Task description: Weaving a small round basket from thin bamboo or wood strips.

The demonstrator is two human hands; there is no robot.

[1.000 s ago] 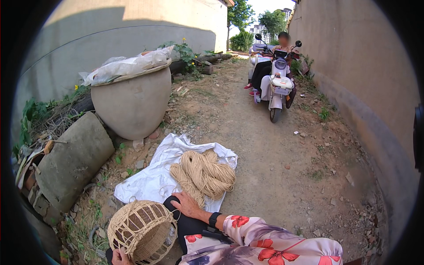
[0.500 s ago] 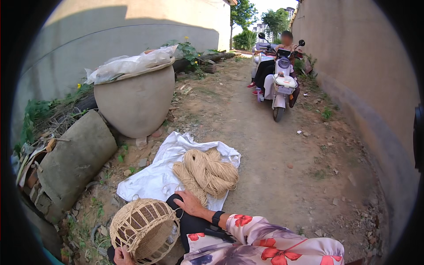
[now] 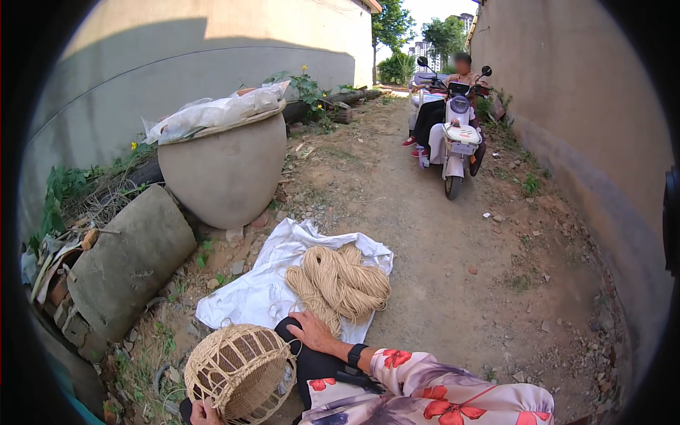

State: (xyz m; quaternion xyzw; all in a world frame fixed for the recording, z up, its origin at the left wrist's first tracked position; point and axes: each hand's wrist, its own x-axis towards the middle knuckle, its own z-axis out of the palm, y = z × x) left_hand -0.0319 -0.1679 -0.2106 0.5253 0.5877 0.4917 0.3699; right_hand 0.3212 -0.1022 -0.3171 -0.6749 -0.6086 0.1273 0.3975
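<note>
The woven basket frame (image 3: 239, 372) sat low at the person's lap, gripped from below by the left hand (image 3: 204, 412), mostly out of view. The right hand (image 3: 312, 331) lay flat, fingers spread, on the knee, touching the coil of tan cord (image 3: 340, 282) on the white cloth (image 3: 244, 297). A large clay jar (image 3: 223, 173) stood beyond, a parked scooter (image 3: 457, 138) farther off.

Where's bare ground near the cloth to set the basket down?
Bare dirt lies right of the white cloth, between it and the right wall, and ahead toward the scooter. Left is crowded: big jar, concrete pipe, rubble and weeds. The cloth's left half is free; the rope fills its right, at the right hand.
</note>
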